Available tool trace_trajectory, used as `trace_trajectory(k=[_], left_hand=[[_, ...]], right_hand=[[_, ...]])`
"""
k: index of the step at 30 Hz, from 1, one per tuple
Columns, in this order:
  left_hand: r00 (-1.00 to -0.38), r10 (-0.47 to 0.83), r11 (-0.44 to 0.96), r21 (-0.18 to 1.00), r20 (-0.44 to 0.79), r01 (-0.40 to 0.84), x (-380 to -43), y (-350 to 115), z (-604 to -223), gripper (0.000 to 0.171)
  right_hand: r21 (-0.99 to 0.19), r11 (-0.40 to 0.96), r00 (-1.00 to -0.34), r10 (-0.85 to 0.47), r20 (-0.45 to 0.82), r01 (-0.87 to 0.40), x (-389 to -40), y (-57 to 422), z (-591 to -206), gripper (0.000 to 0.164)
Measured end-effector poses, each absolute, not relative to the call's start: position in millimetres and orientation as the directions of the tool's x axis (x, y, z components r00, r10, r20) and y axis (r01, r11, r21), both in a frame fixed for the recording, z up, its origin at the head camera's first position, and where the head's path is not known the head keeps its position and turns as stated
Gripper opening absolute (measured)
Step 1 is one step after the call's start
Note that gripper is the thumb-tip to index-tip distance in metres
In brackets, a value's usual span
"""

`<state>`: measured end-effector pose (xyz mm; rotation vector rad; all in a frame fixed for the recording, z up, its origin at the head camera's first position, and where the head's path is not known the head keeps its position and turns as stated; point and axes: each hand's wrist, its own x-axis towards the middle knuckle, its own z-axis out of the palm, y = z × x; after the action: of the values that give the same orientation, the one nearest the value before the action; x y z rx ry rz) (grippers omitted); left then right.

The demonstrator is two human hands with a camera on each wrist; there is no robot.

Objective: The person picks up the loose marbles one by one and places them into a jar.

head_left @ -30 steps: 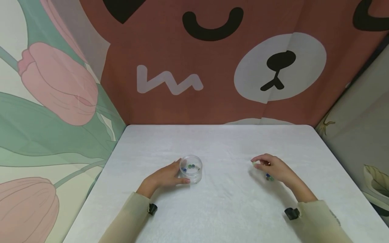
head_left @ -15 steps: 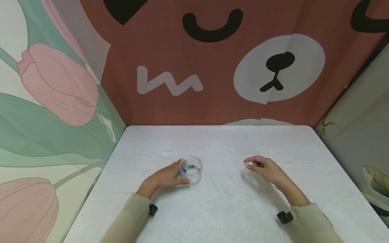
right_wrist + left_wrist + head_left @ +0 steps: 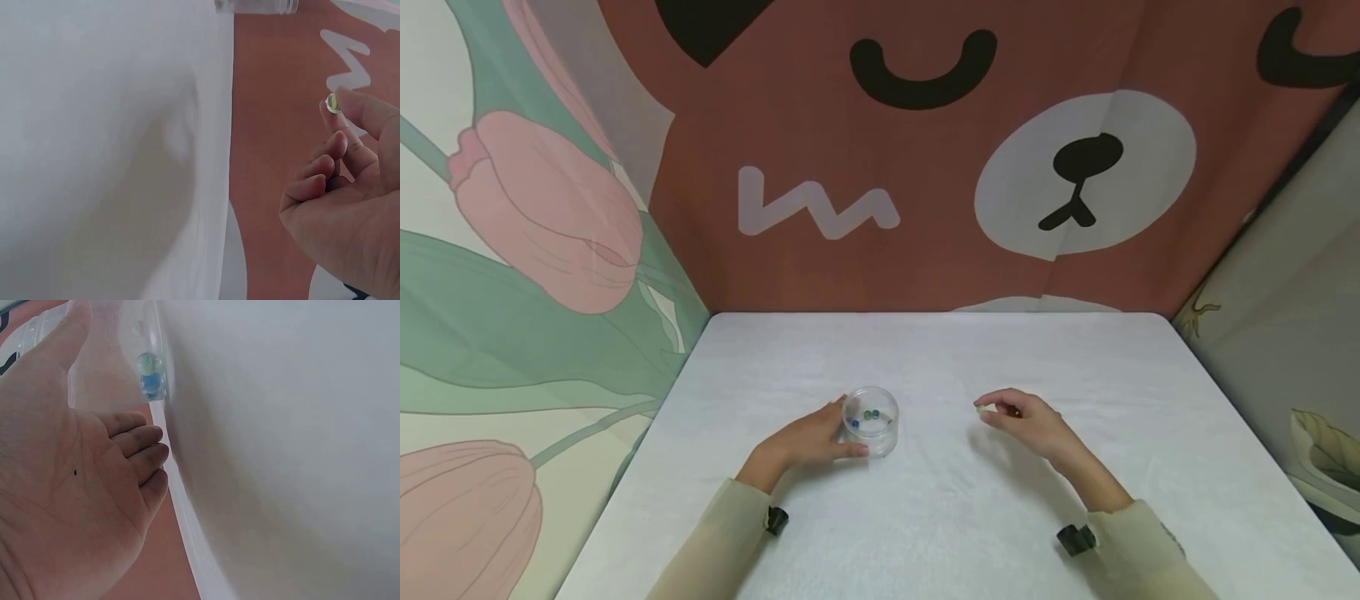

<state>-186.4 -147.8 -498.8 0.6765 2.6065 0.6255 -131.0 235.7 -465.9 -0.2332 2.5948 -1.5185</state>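
Note:
A clear round jar (image 3: 886,442) stands open-topped on the white table, left of the middle. Several blue and green glass marbles (image 3: 871,414) lie inside it; the left wrist view shows marbles (image 3: 150,374) low against its wall. My left hand (image 3: 805,437) holds the jar from the left side, thumb at the front and fingers round the back. To the right of the jar, my right hand (image 3: 1026,427) is raised over the table. It pinches one clear marble with a yellowish streak (image 3: 333,104) between thumb and index finger, the other fingers curled.
The white cloth-covered table (image 3: 925,517) runs back to a brown curtain with a bear print (image 3: 940,250). A tulip-patterned curtain (image 3: 550,208) hangs at the left, another printed curtain (image 3: 1285,292) at the right.
My right hand has moved left toward the jar, carrying the marble. Several marbles visible under that hand a second ago no longer show. The left hand and jar have stayed in place.

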Motion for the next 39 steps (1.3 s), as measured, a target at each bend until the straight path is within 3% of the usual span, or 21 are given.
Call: trace_trajectory(k=[29,39], left_hand=[[-0.811,0.537,0.779,0.507,-0.232,0.37,-185,-148,-497,0.112],[-0.813,0.529,0.783,0.511,-0.244,0.355,-185,-147,-495,0.113]], right_hand=[[-0.902,0.414,-0.965,-0.26,0.012,-0.123,-141,163,-461,0.021],[-0.916,0.382,-0.963,-0.269,0.016,-0.122,-145,141,-464,0.024]])
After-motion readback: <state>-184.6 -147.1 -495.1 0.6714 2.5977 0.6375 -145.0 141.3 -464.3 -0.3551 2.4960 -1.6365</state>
